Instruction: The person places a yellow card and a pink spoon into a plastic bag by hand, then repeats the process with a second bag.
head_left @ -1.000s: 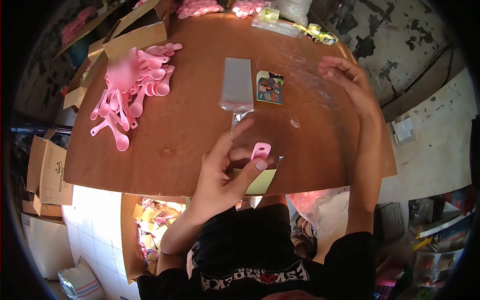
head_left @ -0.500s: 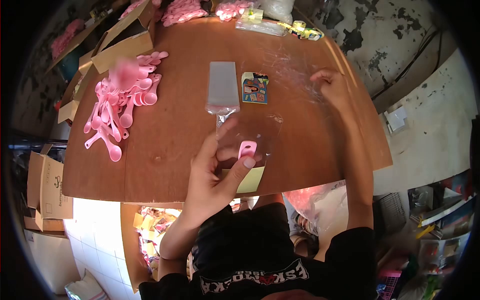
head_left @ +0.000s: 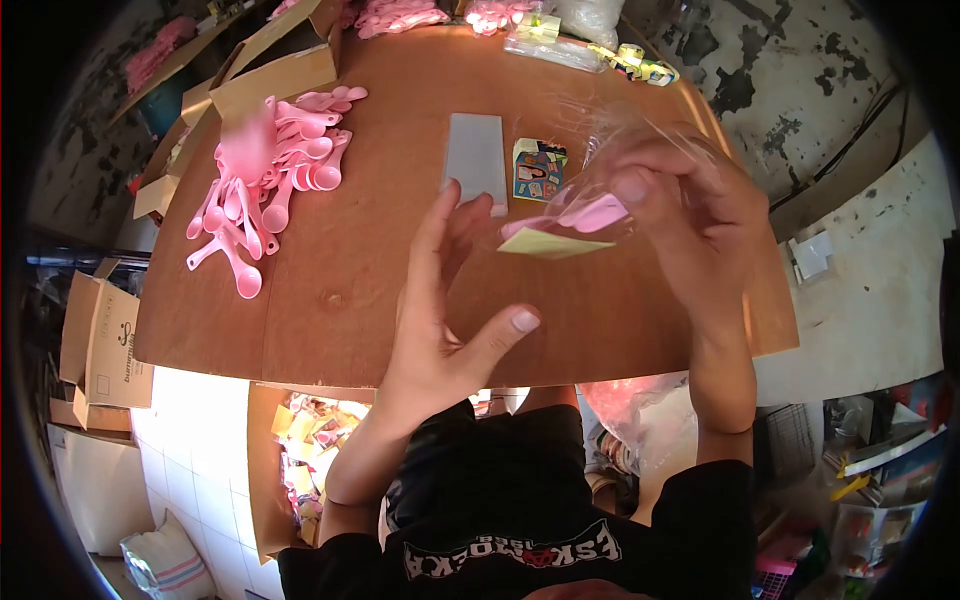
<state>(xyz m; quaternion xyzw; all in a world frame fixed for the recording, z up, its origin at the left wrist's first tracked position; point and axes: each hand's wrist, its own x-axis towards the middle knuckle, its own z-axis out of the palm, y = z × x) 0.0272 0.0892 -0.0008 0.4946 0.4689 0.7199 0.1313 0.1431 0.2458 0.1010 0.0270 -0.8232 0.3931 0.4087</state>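
Note:
My right hand (head_left: pixel 695 205) is closed on a clear plastic bag (head_left: pixel 628 160) at the right of the table. Inside the bag shows a pink measuring spoon (head_left: pixel 592 213), blurred by motion, with a pale yellow card (head_left: pixel 552 243) below it. My left hand (head_left: pixel 440 320) stands open, fingers and thumb spread, with nothing in it. Just beyond its fingertips lies a stack of clear bags (head_left: pixel 475 150). Small printed cards (head_left: pixel 540 172) lie beside that stack, left of the held bag.
A pile of pink measuring spoons (head_left: pixel 290 165) covers the table's left part. Cardboard boxes (head_left: pixel 275 75) stand at the back left. Along the far edge lie more pink spoons (head_left: pixel 400 15), flat plastic packs (head_left: pixel 555 52) and yellow tape-like rolls (head_left: pixel 640 65). An open box (head_left: pixel 310 450) sits below the front edge.
The bag with the pink spoon and yellow card has passed from my left hand to my right hand and moved up to the right. My left hand has opened.

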